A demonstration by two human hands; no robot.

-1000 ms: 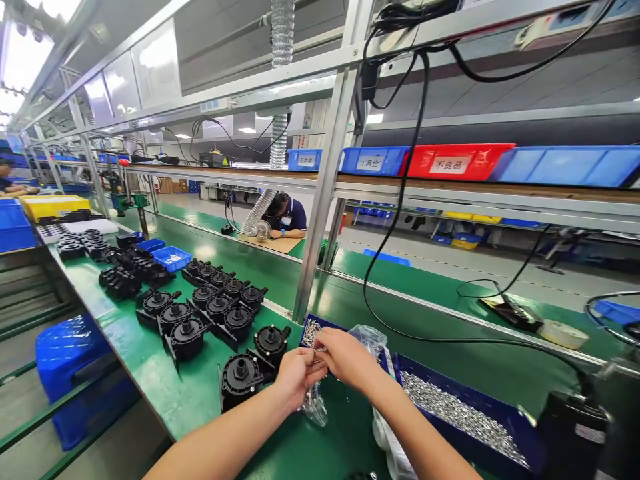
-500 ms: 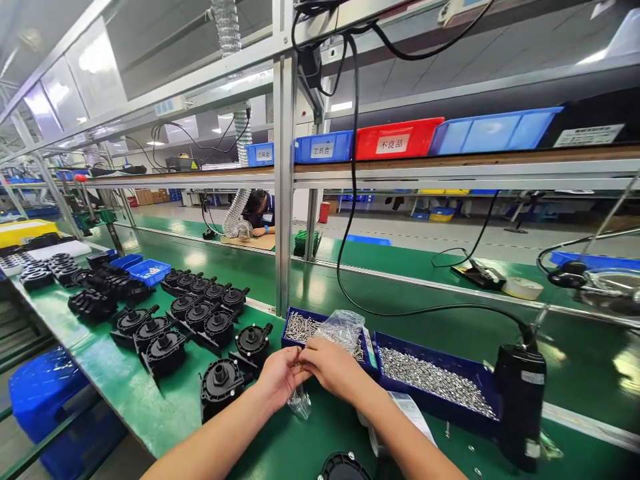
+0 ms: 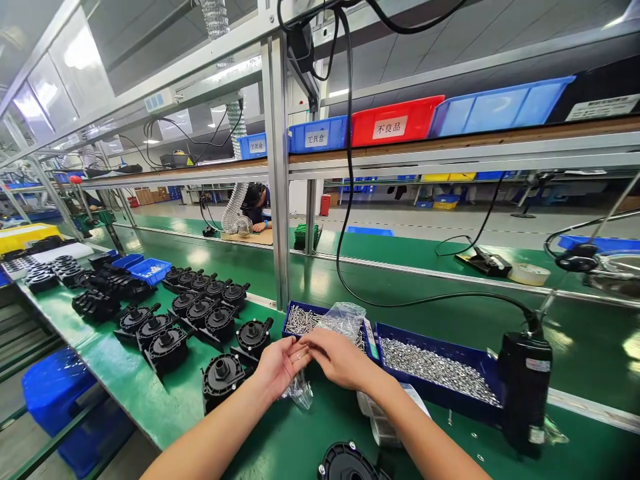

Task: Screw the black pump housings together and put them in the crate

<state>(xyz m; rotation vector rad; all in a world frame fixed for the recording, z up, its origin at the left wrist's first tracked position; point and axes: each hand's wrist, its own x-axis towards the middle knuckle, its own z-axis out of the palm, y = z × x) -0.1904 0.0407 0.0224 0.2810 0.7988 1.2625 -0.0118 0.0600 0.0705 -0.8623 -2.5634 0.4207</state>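
Note:
My left hand (image 3: pixel 277 367) is palm up, its fingers half curled, with a small shiny metal piece, perhaps a nut, on them. Over those fingertips my right hand (image 3: pixel 340 360) points down, thumb and fingers pinched together; what they grip is hidden. Just below the hands is a crumpled clear plastic bag (image 3: pixel 302 392). Behind them, a blue bin (image 3: pixel 286 328) contains screws (image 3: pixel 303 320) and another clear bag (image 3: pixel 345 319). To the right, a second blue bin (image 3: pixel 435 395) is filled with small nuts (image 3: pixel 433 368). A black round housing (image 3: pixel 350 463) sits at the front edge.
Several black pump-like housings (image 3: pixel 220 377) stand in rows on the green bench at left. A black electric screwdriver (image 3: pixel 525 387) stands at right under its hanging cable (image 3: pixel 350 200). A tape roll (image 3: pixel 385 427) lies beneath my right forearm. Across the line sits a person (image 3: pixel 257 203).
My left hand has opened slightly, exposing the small metal piece on its fingers. My right hand stays pinched above it. The camera view has shifted a little.

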